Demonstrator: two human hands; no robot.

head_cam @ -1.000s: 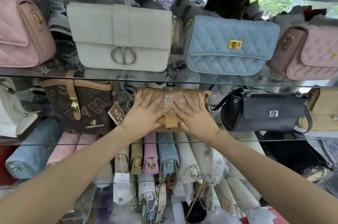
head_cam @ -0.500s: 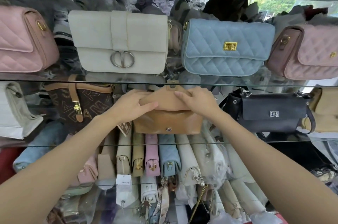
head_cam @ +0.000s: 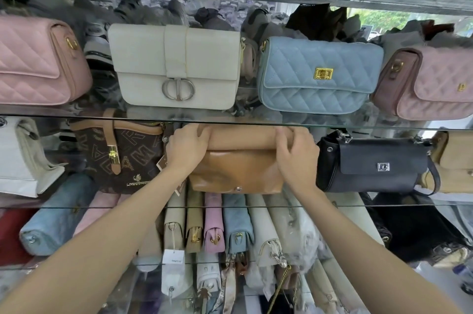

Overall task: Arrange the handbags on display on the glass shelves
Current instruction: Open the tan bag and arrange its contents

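Head view: tan handbag mid-placement on the middle glass shelf

Both hands curl over the top of the tan handbag (head_cam: 236, 170): left hand (head_cam: 188, 146) and right hand (head_cam: 297, 152) grip its upper corners. It stands on the middle shelf (head_cam: 384, 203), between the brown lettered bag (head_cam: 120, 152) and the black bag (head_cam: 373, 162). The upper-shelf bags look settled in a row. By my judgement this bag needs squaring and releasing; the packed lower bags may remain to sort.

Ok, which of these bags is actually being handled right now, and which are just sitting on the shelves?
In hand:
tan bag, left hand and right hand gripping its top

Just sitting:
white bag
blue quilted bag
black bag
brown lettered bag
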